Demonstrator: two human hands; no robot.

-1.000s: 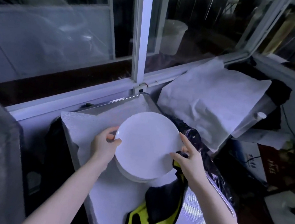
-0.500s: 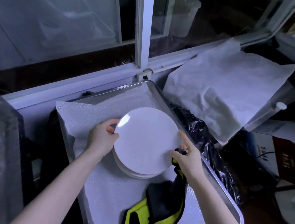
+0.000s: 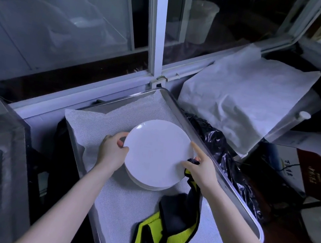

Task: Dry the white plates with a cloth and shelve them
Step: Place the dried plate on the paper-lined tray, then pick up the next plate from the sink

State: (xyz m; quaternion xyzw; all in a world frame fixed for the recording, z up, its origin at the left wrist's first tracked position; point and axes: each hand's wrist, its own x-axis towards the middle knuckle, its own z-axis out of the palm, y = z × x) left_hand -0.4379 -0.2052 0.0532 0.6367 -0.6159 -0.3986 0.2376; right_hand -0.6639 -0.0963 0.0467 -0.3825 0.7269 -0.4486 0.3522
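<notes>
Head view: a round top plate [image 3: 158, 152] of smooth, glossy white ceramic lies face up, nearly flat, over a short stack of like plates [image 3: 146, 185]. Whether it touches the stack cannot be told. Being a disc, it has no long axis; a small glint marks its far-left rim.

The left hand [image 3: 112, 151] grips the plate's left rim, thumb on the upper face and fingers curled beneath. The right hand [image 3: 202, 170] is at the opposite rim, forefinger stretched along the edge, thumb on the face, and the other fingers bunched around a fold of the cloth [image 3: 171, 232]. This soft black and yellow-green cloth hangs from that hand and lies crumpled on the near part of the tray.

The stack sits in a rectangular metal tray [image 3: 228, 190] with rounded corners, lined with a white mesh mat [image 3: 123, 202]. The tray's long axis runs away from the person toward the window frame [image 3: 157, 28]. Shiny black plastic film [image 3: 219, 148] lies just beside its right rim, with creased white paper [image 3: 241, 95] beyond.
</notes>
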